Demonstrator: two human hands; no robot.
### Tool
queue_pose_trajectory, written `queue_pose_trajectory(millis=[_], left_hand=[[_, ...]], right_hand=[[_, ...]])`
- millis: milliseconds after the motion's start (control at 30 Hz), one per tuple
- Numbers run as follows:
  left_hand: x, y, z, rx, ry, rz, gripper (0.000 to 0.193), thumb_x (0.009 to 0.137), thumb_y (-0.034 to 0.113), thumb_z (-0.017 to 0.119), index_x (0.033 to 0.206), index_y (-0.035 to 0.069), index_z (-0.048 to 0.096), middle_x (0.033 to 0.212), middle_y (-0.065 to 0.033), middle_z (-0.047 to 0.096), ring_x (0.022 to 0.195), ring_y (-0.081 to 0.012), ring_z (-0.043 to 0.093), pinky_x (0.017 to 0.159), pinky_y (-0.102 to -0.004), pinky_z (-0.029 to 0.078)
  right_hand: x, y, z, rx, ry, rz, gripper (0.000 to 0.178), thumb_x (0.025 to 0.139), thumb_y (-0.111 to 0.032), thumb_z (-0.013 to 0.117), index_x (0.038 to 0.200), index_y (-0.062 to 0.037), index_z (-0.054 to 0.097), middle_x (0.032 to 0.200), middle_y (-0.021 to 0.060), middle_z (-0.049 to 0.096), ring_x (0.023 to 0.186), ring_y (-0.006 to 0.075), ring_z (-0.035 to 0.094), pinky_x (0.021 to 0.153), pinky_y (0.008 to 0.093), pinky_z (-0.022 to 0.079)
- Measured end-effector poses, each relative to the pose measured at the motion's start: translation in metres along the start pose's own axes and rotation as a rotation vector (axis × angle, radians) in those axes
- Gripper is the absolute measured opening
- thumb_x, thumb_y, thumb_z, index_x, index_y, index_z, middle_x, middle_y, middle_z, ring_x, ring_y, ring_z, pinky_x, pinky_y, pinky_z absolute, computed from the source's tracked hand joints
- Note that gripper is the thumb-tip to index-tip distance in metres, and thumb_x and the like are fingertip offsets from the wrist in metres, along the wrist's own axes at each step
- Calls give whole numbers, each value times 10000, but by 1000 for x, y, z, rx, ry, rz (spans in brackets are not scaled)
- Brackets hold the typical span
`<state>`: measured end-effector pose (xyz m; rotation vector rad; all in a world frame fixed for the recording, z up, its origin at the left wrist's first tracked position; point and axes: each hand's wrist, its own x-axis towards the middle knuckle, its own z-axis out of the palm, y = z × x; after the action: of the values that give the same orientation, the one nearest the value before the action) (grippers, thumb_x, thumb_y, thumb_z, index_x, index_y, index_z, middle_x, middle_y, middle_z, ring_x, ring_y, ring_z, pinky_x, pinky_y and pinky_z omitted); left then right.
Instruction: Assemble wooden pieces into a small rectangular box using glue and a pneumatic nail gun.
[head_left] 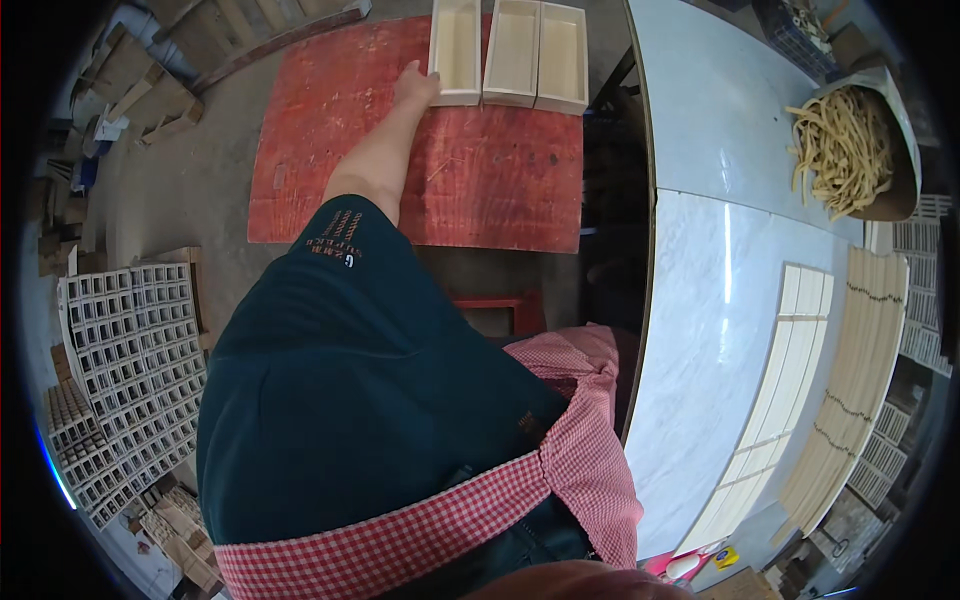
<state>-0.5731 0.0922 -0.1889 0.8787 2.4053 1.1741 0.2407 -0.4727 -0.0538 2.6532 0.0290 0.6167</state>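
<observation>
Reaching far out over a red wooden board (340, 110), my left hand (416, 86) is at the near left corner of a shallow, open wooden box (458, 50). Its fingers bend against the box's side wall, one of them sticking up apart from the rest. Pale inside, the box looks like bare light wood. Close to its right are two similar boxes, a middle box (512, 52) and a right box (562, 58), side by side and touching. All three lie along the board's far edge. My right hand is not in view.
On the right runs a pale marble-look table (690, 290) carrying rows of light wooden strips (785, 360), stacked slats (850, 370) and a bag of curled shavings-like strips (840, 150). A stack of gridded wooden frames (135, 370) stands left. Wooden pallets (150, 100) lie beyond the board.
</observation>
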Motion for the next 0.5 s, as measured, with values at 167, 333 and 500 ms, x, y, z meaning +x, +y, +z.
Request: queue_pose_trajectory(millis=[167, 333, 500], left_hand=[[-21, 18, 14, 674, -49, 397, 372, 866, 139, 607, 1220, 46, 671, 1204, -136, 699, 1099, -360, 645, 970, -504, 496], [-12, 8, 32, 791, -248, 415, 316, 869, 108, 572, 1167, 96, 675, 1187, -129, 696, 1101, -378, 641, 960, -549, 488], [2, 9, 29, 673, -329, 337, 325, 866, 70, 540, 1159, 134, 665, 1161, -132, 697, 1088, -383, 646, 932, -554, 496]], right_hand=[[-118, -173, -166, -182, 255, 294, 420, 967, -345, 540, 1251, -52, 645, 1187, 173, 663, 1078, 322, 606, 976, 442, 435], [-156, -191, -264, -393, 538, 612, 405, 1000, -249, 472, 1340, -79, 613, 1338, 138, 606, 1245, 286, 538, 1104, 449, 359], [-176, -204, -287, -540, 772, 839, 429, 1023, -172, 422, 1412, -100, 588, 1461, 112, 560, 1381, 258, 483, 1208, 454, 295]])
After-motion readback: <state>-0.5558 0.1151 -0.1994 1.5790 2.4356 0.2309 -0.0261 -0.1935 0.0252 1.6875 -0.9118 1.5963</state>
